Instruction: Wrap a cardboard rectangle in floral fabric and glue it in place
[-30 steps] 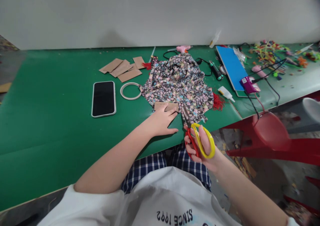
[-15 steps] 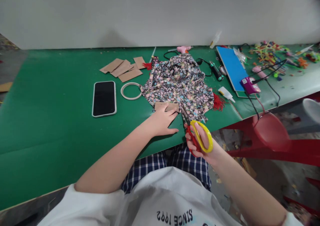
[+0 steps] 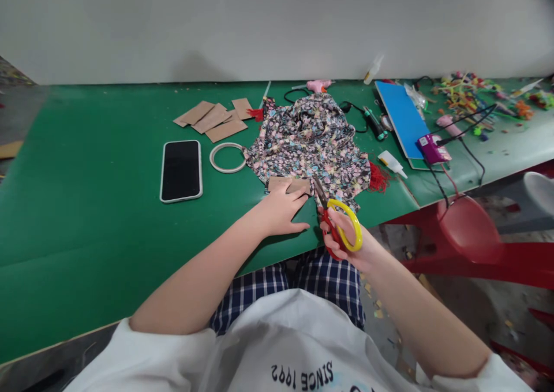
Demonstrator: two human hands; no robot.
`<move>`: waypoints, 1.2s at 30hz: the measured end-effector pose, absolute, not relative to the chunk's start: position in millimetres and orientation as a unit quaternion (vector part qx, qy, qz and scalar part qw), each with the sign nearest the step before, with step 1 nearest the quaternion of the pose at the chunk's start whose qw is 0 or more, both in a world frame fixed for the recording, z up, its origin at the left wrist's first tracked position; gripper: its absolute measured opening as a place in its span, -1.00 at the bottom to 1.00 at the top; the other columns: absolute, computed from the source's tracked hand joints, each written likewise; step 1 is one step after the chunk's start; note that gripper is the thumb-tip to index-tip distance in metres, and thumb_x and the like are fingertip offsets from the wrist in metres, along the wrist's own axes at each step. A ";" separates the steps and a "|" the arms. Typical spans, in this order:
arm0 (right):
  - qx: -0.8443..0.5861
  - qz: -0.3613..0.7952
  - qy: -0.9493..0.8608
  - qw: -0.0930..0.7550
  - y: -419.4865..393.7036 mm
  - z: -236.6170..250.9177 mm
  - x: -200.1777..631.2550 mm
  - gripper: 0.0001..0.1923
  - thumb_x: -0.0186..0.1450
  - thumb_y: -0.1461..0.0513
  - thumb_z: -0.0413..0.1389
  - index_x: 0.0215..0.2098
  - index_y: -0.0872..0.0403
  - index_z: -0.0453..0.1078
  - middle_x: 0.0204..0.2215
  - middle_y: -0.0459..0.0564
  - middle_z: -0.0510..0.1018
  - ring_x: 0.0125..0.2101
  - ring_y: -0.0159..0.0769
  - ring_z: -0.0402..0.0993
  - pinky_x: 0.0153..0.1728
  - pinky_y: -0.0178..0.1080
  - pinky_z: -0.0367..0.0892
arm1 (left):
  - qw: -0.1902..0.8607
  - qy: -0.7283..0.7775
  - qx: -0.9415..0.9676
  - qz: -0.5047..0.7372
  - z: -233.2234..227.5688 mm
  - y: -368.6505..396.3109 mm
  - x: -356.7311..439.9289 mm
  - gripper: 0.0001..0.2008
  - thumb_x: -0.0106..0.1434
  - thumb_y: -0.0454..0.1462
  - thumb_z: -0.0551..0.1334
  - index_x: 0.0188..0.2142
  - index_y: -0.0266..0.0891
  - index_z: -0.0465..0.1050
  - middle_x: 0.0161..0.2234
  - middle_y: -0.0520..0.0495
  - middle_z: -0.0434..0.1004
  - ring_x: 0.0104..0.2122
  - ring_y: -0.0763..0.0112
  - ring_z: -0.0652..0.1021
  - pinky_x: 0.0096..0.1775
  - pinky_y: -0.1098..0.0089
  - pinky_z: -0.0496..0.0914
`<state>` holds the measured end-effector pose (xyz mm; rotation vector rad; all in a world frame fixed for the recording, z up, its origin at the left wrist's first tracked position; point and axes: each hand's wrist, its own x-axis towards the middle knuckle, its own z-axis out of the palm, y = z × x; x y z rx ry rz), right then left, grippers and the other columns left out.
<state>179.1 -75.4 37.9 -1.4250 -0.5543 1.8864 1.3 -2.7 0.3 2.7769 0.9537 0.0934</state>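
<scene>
Dark floral fabric lies spread and wrinkled on the green table. Along its near edge rests a small brown cardboard rectangle. My left hand lies flat across that card, fingers spread, pressing it onto the cloth. Scissors with one yellow and one red handle are in my right hand, its fingers through and around the loops. Their blades point away from me and touch the fabric just right of the card's end. Whether the blade tips are parted is hard to make out.
Left of the fabric are a phone, a roll of tape and several cardboard pieces. To the right lie a glue bottle, a blue board, a purple device with cables, and a red stool.
My right hand and the scissors have shifted slightly forward and left, and the handle loops have come closer together. My left hand stays in place on the card.
</scene>
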 end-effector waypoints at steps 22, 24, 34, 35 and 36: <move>-0.556 0.719 -0.239 0.342 -74.5 35.8 177.9 -0.67 0.17 0.00 0.12 -0.22 0.00 0.22 -0.57 -0.28 0.22 -0.79 -0.63 0.13 -0.90 -0.53 0.01 | 0.110 0.323 0.939 0.034 -1.5 -1.8 1.2 -0.24 0.17 0.11 0.07 0.17 -0.44 0.18 0.21 -0.24 0.14 0.18 -0.19 0.13 0.18 0.06 -0.01; -0.556 0.720 -0.238 0.342 -74.6 36.2 178.0 -0.66 0.17 0.00 0.12 -0.22 0.00 0.21 -0.57 -0.28 0.23 -0.79 -0.63 0.13 -0.90 -0.53 0.01 | 0.106 0.320 0.941 0.036 -1.1 -1.7 1.3 -0.24 0.18 0.11 0.07 0.16 -0.45 0.19 0.21 -0.25 0.14 0.18 -0.16 0.14 0.19 0.07 -0.02; -0.569 0.704 -0.277 0.323 -75.1 33.5 176.5 -0.65 0.15 -0.04 0.11 -0.31 0.02 0.18 -0.58 -0.29 0.27 -0.83 -0.63 0.14 -0.89 -0.50 0.02 | 0.094 0.321 0.942 0.035 -2.3 -2.0 1.6 -0.24 0.18 0.11 0.06 0.17 -0.45 0.17 0.20 -0.25 0.15 0.17 -0.13 0.16 0.17 0.09 0.00; -0.569 0.703 -0.282 0.320 -75.5 33.0 177.0 -0.65 0.16 -0.05 0.10 -0.34 0.03 0.18 -0.57 -0.28 0.28 -0.83 -0.63 0.14 -0.89 -0.49 0.02 | 0.092 0.320 0.942 0.037 -2.4 -2.1 1.5 -0.25 0.19 0.10 0.06 0.16 -0.45 0.18 0.20 -0.26 0.15 0.17 -0.12 0.16 0.17 0.10 0.00; -0.567 0.704 -0.284 0.319 -76.0 32.7 177.6 -0.65 0.17 -0.05 0.10 -0.36 0.03 0.17 -0.56 -0.27 0.29 -0.83 -0.63 0.15 -0.88 -0.49 0.03 | 0.089 0.318 0.943 0.040 -2.3 -2.2 1.5 -0.25 0.19 0.10 0.07 0.16 -0.45 0.19 0.20 -0.26 0.16 0.17 -0.11 0.18 0.18 0.10 0.00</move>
